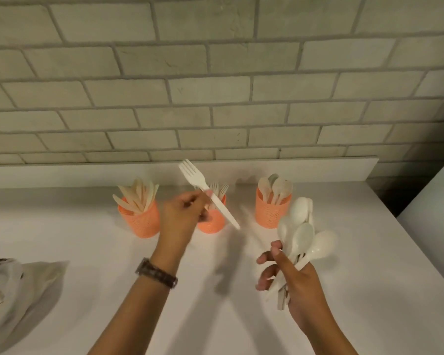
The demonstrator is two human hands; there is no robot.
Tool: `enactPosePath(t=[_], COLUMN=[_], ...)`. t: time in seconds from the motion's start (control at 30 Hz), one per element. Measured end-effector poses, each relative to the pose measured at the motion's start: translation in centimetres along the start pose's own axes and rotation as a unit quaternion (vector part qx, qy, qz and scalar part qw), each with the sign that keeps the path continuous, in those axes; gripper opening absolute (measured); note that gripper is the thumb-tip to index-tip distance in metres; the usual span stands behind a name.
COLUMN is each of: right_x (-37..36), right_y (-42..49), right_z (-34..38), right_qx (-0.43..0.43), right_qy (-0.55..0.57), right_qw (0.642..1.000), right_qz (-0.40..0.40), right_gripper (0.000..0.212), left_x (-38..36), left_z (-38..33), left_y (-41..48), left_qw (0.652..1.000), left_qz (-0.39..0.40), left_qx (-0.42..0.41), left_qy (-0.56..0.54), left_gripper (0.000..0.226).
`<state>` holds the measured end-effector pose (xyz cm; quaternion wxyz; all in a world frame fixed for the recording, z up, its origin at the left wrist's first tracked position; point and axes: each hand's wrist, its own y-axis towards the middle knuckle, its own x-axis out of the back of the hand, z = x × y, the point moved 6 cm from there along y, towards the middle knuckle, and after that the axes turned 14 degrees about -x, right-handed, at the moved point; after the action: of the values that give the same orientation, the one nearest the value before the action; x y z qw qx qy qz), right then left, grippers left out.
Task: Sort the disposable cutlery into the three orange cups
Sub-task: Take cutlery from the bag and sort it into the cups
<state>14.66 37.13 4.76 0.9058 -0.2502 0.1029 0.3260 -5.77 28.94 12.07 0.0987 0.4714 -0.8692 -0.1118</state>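
Note:
Three orange cups stand in a row near the wall. The left cup point(141, 221) holds several knives, the middle cup point(214, 224) holds forks, the right cup point(271, 211) holds spoons. My left hand point(182, 216) pinches a white fork point(203, 187) by its handle, tines up and tilted left, in front of the middle cup and partly hiding it. My right hand point(291, 275) grips a bundle of white spoons point(303, 234), bowls pointing up, to the right of the cups.
A white counter point(100, 252) runs to a grey brick wall point(215, 85). A clear plastic bag point(13, 290) with more cutlery lies at the left edge. The counter ends at the right, beside a white surface point(436, 201).

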Motion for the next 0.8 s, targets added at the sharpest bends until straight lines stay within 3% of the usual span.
enactPosePath(t=[0.1, 0.23, 0.43, 0.53, 0.67, 0.8], right_x=[1.0, 1.2, 0.9, 0.7, 0.2, 0.0], right_y=[0.3, 0.5, 0.3, 0.3, 0.1, -0.4], right_z=[-0.1, -0.4, -0.6, -0.6, -0.5, -0.7], right_qx=[0.002, -0.007, -0.027, -0.027, -0.03, -0.042], right_qy=[-0.01, -0.022, -0.034, -0.043, -0.04, -0.042], right_qw=[1.0, 0.999, 0.999, 0.999, 0.999, 0.998], right_qz=[-0.021, -0.023, -0.012, -0.012, -0.008, 0.01], right_gripper=[0.008, 0.008, 0.006, 0.007, 0.018, 0.017], left_x=[1.1, 0.8, -1.3, -0.5, -0.5, -3.4], left_z=[0.8, 4.4, 10.7, 11.2, 7.4, 2.7], left_y=[3.5, 5.9, 5.0, 4.2, 0.6, -4.7], left_qw=[0.995, 0.982, 0.985, 0.979, 0.988, 0.996], left_qz=[-0.045, -0.077, 0.011, 0.001, -0.033, 0.075], left_qx=[-0.064, -0.075, 0.028, 0.033, -0.015, -0.022], left_qy=[0.064, 0.155, 0.171, 0.2, 0.149, 0.05], left_gripper=[0.018, 0.011, 0.021, 0.03, 0.016, 0.017])
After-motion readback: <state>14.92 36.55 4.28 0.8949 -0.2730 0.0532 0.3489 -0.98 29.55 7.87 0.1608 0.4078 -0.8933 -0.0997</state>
